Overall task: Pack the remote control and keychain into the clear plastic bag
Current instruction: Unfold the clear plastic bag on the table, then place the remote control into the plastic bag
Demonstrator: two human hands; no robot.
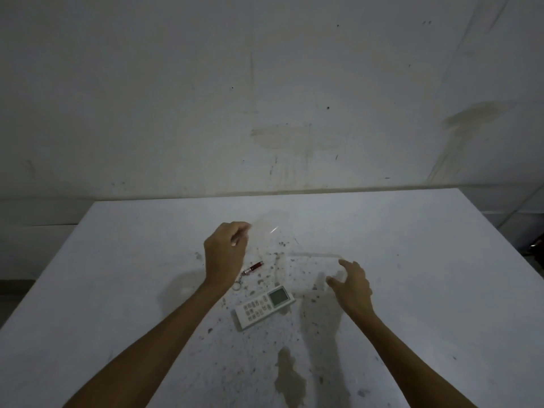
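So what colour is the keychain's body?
Dark red, with a silver ring; the keychain shows in the head view.

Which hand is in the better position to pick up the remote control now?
Probably the right hand. It is open and hovers just right of the remote control. The left hand is closed, seemingly pinching a corner of the clear plastic bag, so it is busy.

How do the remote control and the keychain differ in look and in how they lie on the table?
The remote control is white, broad and flat, with buttons and a grey screen; the keychain is a thin dark red stick with a metal ring. The remote control is clearly the larger. It lies nearer the person, between both arms; the keychain lies farther, beside the left hand's wrist. Both rest on the white table, outside the bag.
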